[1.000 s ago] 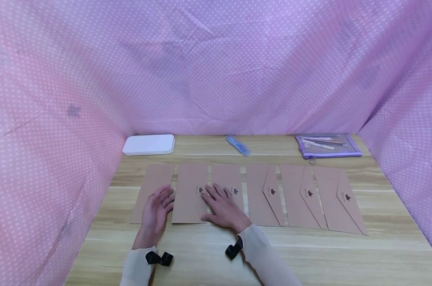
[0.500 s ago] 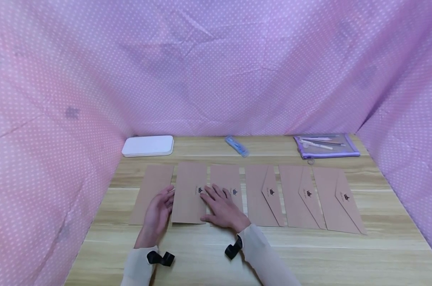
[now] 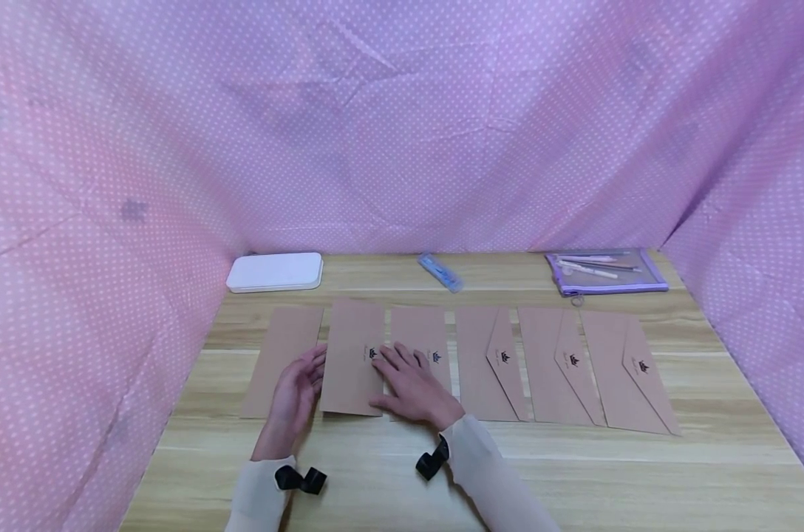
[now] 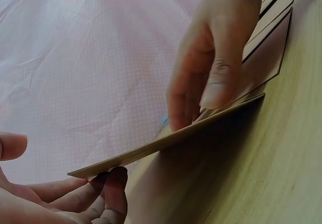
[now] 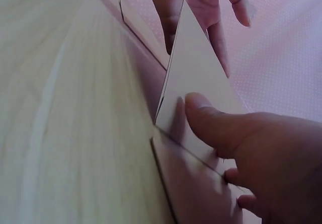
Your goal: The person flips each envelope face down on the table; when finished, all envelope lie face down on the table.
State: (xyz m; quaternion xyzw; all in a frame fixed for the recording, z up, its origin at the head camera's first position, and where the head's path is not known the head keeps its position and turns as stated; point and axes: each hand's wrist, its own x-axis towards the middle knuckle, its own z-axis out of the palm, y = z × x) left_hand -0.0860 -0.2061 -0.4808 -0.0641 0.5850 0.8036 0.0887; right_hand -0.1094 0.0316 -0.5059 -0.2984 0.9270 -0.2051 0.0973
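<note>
Several brown paper envelopes lie side by side in a row in the head view. The second envelope (image 3: 352, 362) from the left has its left edge raised off the table, while its right side stays low. My left hand (image 3: 294, 395) is at that edge; in the left wrist view its fingers (image 4: 75, 196) support the tilted envelope (image 4: 146, 151) from beneath, with the thumb apart from it. My right hand (image 3: 417, 388) lies palm down, its fingertips at the envelope's printed right side and the rest over the third envelope (image 3: 418, 325). The leftmost envelope (image 3: 289, 325) is partly behind my left hand.
At the back of the wooden table (image 3: 575, 480) are a white case (image 3: 275, 272), a small blue packet (image 3: 440, 272) and a purple mesh pouch (image 3: 608, 273) with pens. Three more envelopes extend rightward, the nearest envelope (image 3: 475, 362) beside the third. Pink dotted cloth (image 3: 402, 148) surrounds the table.
The second envelope's left edge has risen higher, tilting it toward the right. My left fingers have moved slightly rightward under that edge. The right hand has barely shifted.
</note>
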